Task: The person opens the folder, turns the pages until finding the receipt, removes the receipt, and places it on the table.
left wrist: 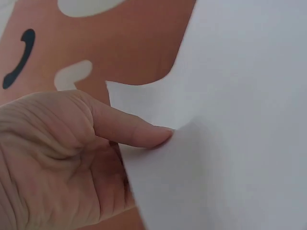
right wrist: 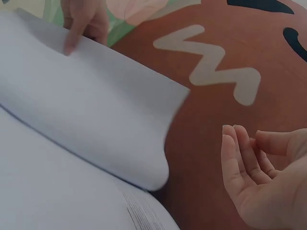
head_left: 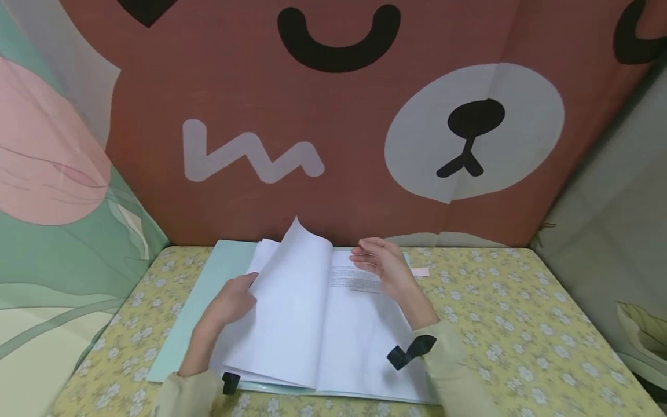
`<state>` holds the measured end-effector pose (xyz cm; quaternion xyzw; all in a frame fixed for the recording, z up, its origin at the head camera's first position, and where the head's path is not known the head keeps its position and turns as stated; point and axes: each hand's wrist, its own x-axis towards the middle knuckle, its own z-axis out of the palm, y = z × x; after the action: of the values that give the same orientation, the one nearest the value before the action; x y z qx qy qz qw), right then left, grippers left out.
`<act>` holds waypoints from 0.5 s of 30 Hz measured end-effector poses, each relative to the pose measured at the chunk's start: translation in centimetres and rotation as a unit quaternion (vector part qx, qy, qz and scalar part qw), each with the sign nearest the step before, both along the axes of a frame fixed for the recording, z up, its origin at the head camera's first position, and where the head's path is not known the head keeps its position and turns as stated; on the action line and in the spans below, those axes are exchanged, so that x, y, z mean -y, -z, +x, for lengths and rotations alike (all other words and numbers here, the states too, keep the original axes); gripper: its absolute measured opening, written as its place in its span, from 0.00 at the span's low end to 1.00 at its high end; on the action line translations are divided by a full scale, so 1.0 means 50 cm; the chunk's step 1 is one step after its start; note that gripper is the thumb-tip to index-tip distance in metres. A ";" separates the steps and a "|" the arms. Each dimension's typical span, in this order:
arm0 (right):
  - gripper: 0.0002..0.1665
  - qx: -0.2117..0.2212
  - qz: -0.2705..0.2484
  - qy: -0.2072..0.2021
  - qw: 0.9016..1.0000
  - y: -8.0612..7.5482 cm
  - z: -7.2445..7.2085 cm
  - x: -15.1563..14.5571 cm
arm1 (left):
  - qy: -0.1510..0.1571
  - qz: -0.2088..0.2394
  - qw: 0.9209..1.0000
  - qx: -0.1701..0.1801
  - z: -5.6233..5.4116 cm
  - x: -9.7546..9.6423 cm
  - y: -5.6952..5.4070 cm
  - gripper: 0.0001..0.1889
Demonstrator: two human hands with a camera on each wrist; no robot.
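Note:
A folder of white sheets lies spread on the table, its pale green cover (head_left: 195,307) showing at the left. My left hand (head_left: 234,301) pinches the outer edge of a lifted page (head_left: 292,307), thumb on the near face; in the left wrist view the thumb (left wrist: 148,135) presses a crease into the paper. That page curves up, its far corner raised. On the right, my right hand (head_left: 385,263) hovers over the top of the printed page (head_left: 365,341), fingers loosely bent. Nothing sits between those fingers in the right wrist view, where the hand (right wrist: 264,177) is apart from the lifted page.
A yellow flowered cloth (head_left: 500,324) covers the table. Behind it stands a brown fabric wall (head_left: 344,202) with a bear face, close to the folder's far edge. A pink tab (head_left: 420,271) sticks out at the folder's right. Side panels rise left and right.

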<state>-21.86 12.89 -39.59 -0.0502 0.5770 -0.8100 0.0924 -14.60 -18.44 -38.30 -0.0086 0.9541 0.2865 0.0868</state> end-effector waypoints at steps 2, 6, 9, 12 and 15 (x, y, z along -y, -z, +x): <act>0.06 0.002 0.020 0.019 1.000 0.003 -0.002 -0.017 | -0.010 -0.007 1.000 0.014 -0.004 0.005 0.006 0.29; 0.09 0.007 0.044 0.049 0.998 0.011 -0.006 -0.051 | -0.019 -0.019 0.999 0.038 -0.006 0.010 0.015 0.29; 0.10 0.012 0.052 0.069 0.996 0.021 -0.008 -0.073 | -0.021 -0.023 0.998 0.050 -0.007 0.013 0.021 0.29; 0.13 0.018 0.062 0.082 0.995 0.032 -0.012 -0.092 | -0.026 -0.028 0.998 0.059 -0.009 0.014 0.026 0.30; 0.16 0.023 0.070 0.094 0.993 0.041 -0.017 -0.105 | -0.030 -0.045 0.997 0.063 -0.011 0.014 0.031 0.30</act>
<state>-22.69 18.17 -41.63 0.0293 0.6319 -0.7738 0.0324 -15.15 -19.14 -39.85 -0.0590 0.9580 0.2446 0.1377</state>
